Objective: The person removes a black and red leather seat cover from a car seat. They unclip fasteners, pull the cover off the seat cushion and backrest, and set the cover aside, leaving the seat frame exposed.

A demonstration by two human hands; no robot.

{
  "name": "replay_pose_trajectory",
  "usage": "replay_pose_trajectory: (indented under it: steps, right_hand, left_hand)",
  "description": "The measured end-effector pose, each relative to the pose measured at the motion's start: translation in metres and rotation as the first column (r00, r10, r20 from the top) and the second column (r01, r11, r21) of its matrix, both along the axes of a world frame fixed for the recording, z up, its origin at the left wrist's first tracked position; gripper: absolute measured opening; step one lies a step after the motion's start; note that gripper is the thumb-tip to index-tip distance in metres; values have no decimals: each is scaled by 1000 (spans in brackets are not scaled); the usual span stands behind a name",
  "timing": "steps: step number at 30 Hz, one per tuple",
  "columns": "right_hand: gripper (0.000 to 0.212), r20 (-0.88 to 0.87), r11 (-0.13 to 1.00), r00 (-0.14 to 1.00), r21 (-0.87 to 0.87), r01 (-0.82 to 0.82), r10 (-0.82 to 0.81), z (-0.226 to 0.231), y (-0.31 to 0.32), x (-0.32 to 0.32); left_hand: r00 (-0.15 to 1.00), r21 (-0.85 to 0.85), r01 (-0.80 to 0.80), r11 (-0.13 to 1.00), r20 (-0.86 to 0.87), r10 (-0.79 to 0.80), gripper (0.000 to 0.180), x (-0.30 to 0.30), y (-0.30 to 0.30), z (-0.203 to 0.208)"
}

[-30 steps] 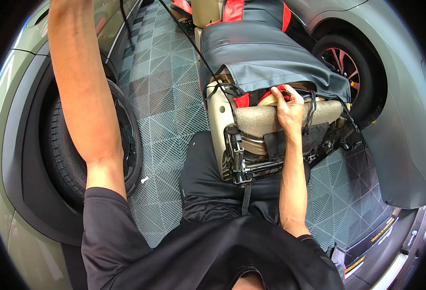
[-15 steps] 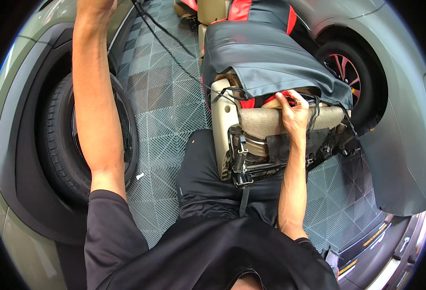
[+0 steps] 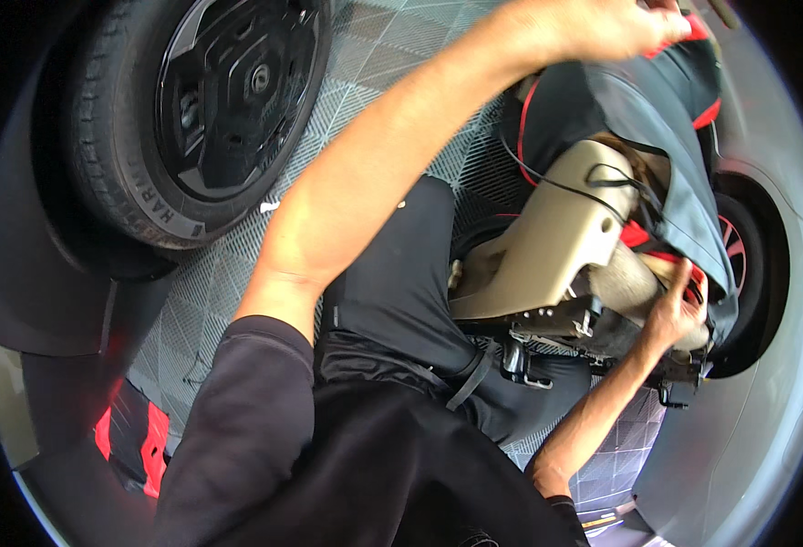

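A car seat lies tipped over in front of me, with its beige plastic side panel (image 3: 556, 223) and metal underframe facing me. A dark grey and red seat cover (image 3: 666, 137) is drawn partly over it, and black cords dangle from the opening. My left hand (image 3: 634, 27) reaches across to the far end and closes on the cover's red part, its fingertips partly hidden. At the near edge, my right hand (image 3: 679, 314) pinches a red strip of the cover beside the beige fabric cushion (image 3: 625, 278).
A car wheel (image 3: 237, 100) stands close on the left, and a grey car body (image 3: 766, 383) with another wheel rises on the right. Grey ribbed tiles (image 3: 196, 314) cover the floor. A red and black piece (image 3: 137, 438) lies at lower left.
My view has swung so the seat appears farther right and turned. My left hand has moved from the upper left to the cover's far end. My right hand stays at the near edge.
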State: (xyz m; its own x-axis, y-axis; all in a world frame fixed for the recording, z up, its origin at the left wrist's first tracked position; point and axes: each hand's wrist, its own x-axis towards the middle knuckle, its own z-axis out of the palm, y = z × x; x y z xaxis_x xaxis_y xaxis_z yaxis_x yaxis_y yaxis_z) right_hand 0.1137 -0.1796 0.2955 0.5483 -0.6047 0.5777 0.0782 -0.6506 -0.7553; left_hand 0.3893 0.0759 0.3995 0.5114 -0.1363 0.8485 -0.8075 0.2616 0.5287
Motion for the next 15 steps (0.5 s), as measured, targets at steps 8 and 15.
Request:
replay_pose_trajectory:
  steps: [8,15]
  right_hand:
    - [26,-60,992,992,-67,104,-108,-11,-4,9]
    - [31,-74,973,970,-6,232,-232,-5,1,-3]
  left_hand:
    - [939,223,75,972,-343,6,25,10,35,-173]
    - [817,583,493,646,-566,-112,26,-57,46,-274]
